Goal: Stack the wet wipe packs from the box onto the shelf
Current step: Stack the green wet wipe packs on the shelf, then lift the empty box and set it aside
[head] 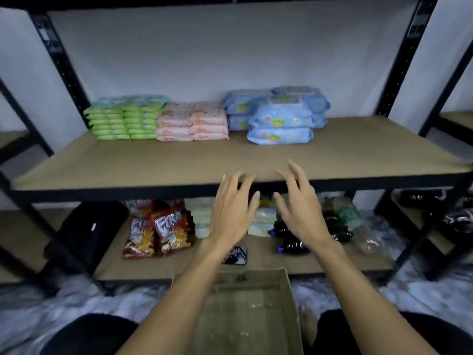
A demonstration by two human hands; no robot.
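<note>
Packs (280, 119) lie flat, long axes running along the shelf (179, 162).

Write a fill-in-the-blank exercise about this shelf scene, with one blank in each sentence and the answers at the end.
1. The packs between the green packs and the blue packs are ____ in colour.
2. The left hand and the right hand hold ____.
3. The cardboard box under the arms looks ____.
4. The red snack bags lie on the ____ shelf.

Missing words: pink; nothing; empty; lower.
</note>
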